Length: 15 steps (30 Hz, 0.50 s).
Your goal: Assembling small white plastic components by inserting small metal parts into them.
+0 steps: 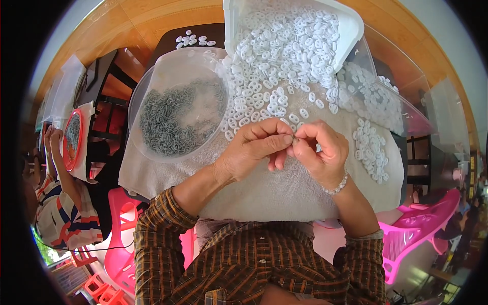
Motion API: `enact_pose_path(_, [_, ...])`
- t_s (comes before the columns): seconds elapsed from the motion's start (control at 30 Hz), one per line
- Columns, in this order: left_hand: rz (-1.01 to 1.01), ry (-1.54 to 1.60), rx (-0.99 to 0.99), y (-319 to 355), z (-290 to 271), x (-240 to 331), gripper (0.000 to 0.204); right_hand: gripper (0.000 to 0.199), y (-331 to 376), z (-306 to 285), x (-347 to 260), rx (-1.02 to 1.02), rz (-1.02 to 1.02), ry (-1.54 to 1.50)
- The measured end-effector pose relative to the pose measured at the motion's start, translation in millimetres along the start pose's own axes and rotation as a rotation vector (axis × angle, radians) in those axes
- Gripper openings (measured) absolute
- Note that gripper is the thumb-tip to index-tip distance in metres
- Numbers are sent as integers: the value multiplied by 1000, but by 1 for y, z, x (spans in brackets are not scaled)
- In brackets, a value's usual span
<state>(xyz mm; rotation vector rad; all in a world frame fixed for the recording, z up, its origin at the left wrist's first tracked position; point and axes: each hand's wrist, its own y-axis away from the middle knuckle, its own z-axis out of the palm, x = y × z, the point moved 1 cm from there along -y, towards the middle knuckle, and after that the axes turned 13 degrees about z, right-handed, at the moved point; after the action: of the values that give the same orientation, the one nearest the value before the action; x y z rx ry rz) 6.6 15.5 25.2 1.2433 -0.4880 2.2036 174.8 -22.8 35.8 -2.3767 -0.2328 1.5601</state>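
Over the near middle of the towel-covered table [244, 195], my left hand [259, 147] and my right hand [321, 155] meet with their fingertips pinched together. Something tiny and dark shows between them, too small to name. A bit of white shows by my right fingers; whether it is held I cannot tell. Just beyond the hands lie loose white oval pieces with two holes [277, 104]. Left of them is a round clear tray [133, 119] with a heap of small grey screw-like parts [165, 124].
A white bin [356, 25] lies tipped at the back, its white ovals spilling out. A separate pile of ovals [370, 151] is at the right, by a clear plastic sheet [401, 109]. Pink chairs [419, 223] flank me. At far left another person's hands [52, 136] are near a red-rimmed tray [67, 152].
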Motion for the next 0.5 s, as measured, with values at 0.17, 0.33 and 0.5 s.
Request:
enact_pose_path(0.17, [13, 32, 14, 0, -3, -2, 7, 10, -1, -4, 0, -72, 6, -48])
enact_pose_path(0.33, [-4, 1, 34, 1, -3, -1, 3, 2, 1, -2, 0, -130, 110, -149])
enact_pose_path(0.5, [19, -178, 92, 2, 0, -1, 4, 9, 1, 0, 8, -143, 99, -103])
